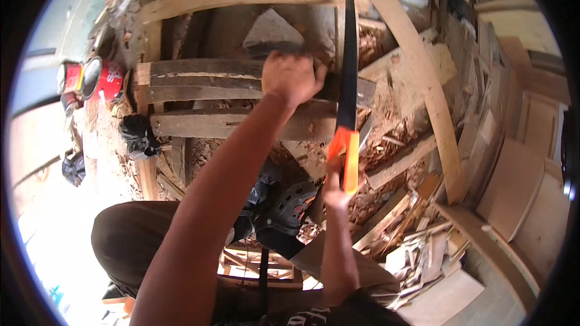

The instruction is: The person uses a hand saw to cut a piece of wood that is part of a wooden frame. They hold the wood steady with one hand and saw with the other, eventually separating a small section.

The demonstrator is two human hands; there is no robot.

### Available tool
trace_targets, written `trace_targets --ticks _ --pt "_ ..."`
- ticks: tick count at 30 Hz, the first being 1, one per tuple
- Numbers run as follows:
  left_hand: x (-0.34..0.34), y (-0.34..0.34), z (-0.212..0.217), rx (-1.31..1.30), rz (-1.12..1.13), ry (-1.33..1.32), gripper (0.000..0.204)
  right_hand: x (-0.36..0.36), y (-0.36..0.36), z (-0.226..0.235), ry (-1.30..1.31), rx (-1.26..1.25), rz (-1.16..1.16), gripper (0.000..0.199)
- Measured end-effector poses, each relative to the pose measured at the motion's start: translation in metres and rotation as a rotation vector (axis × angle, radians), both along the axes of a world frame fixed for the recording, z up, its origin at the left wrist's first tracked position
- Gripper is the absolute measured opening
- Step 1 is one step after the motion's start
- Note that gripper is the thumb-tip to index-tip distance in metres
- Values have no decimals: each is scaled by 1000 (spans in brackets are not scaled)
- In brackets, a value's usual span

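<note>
My right hand [337, 182] grips the orange handle of a handsaw [347, 78]. Its long dark blade points away from me, across the right ends of the worn wooden planks; whether its teeth touch the wood I cannot tell. Further left, my left hand [292, 79] is closed over a dark old plank [205, 69], its fingertips hidden at the far edge. That plank lies crosswise on a wooden frame, with another weathered plank [211, 124] nearer to me. Just beyond my left hand sits a pale stone chunk [273, 29].
A curved light board [426, 78] lies on the right, with scrap wood [423, 259] and wood chips below it. At the left stand a red can [107, 79] and a black plastic bag [139, 136]. My dark clog [289, 210] is beneath the saw handle.
</note>
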State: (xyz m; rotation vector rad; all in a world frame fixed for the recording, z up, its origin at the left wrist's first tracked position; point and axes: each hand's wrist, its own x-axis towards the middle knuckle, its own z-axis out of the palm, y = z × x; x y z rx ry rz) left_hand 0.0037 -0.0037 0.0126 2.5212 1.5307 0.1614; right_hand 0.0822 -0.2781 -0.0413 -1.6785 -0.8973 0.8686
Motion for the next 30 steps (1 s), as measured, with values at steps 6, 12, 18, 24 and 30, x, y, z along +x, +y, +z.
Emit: trace_targets --ticks 6,12,18,24,30 --pt "-5 -1 8 -133 54 -8 38 -29 -147 70 -245 -65 -119 36" --pt "1 4 -3 -20 21 -82 39 1 41 28 -448 -1 -31 16" --pt "-3 9 2 -72 12 -40 37 -32 -79 54 -438 -11 -27 34" --pt "5 -3 0 -15 -25 -86 36 -19 -79 3 -511 61 -157 33" --pt "-4 2 8 -31 58 -77 47 -27 -100 18 -692 -52 -111 27"
